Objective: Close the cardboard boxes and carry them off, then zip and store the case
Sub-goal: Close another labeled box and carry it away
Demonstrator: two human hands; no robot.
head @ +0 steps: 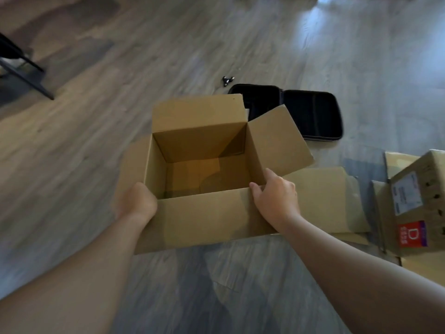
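Note:
An open, empty cardboard box stands on the wood floor in the middle of the head view, all its flaps spread outward. My left hand grips the box's near left corner, fingers hidden behind the left flap. My right hand holds the near right corner, thumb over the rim where the right flap folds. Behind the box a black zip case lies opened flat on the floor, partly hidden by the rear flap. A second cardboard box with a white label and a red sticker stands at the right edge.
Flattened cardboard lies on the floor between the two boxes. A small black object sits on the floor behind the case. Dark furniture legs stand at the far left.

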